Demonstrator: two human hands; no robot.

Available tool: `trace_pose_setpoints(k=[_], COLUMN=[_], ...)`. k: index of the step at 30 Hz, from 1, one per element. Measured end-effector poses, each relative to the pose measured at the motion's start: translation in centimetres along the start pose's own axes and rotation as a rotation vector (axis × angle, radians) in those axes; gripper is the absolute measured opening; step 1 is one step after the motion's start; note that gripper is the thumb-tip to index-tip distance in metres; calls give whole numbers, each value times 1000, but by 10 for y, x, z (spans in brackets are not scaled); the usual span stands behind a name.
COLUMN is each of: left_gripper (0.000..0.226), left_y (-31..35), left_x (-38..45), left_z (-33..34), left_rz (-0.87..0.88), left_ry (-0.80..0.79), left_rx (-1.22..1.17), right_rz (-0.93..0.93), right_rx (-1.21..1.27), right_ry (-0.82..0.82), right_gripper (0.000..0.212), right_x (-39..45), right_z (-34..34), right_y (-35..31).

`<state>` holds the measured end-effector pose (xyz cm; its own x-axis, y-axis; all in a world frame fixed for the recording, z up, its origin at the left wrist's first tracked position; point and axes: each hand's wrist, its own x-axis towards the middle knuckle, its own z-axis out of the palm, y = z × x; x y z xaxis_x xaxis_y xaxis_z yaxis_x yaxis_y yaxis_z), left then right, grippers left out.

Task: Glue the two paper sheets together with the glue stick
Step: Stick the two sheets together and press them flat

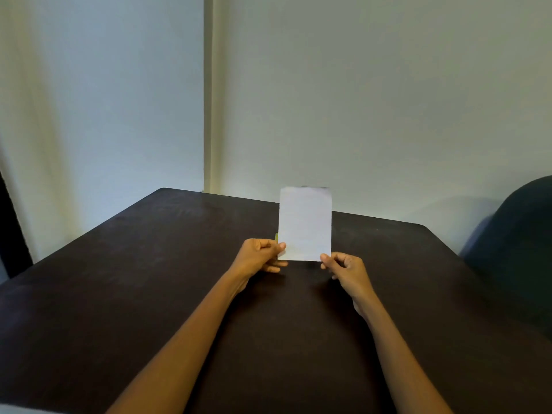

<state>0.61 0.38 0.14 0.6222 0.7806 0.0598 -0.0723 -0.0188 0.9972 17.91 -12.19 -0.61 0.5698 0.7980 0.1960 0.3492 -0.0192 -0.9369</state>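
Your forearms run in from the near edge of the dark desk point(119, 279), cut off at the bottom of the view. Your left hand point(259, 254) pinches the lower left edge of the white paper sheet point(304, 224) between thumb and fingers, and your right hand point(345, 268) pinches its lower right corner — both closed on it. The sheet stands upright above the middle of the desk, toward the far edge, plain side facing you, slightly creased, its top edge a little ragged. You cannot tell whether a second sheet sits behind it. A small yellow-green sliver point(276, 236) peeks out at the sheet's left edge just above your left thumb — too little shows to name it. A dark rounded chair back point(519, 234) sits past the desk's right edge.
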Motion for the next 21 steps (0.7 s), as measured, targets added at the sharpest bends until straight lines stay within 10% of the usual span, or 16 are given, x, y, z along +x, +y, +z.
trace_pose_setpoints(k=[6,11,21], left_gripper=[5,8,4], left_y=[-1,-2,-1], left_x=[-3,-6,-2], left_z=[13,23,4], left_rz=[69,125,83], left_ry=[-8,-35,-63], left_rx=[-24,-29,94], right_rz=[87,15,132], right_rx=[476,351,530], right_ry=[27,-114,146], right_gripper=[39,26,8], right_x=[-1,-11,0], right_z=[7,32,-10], right_y=[-14,-18,-9])
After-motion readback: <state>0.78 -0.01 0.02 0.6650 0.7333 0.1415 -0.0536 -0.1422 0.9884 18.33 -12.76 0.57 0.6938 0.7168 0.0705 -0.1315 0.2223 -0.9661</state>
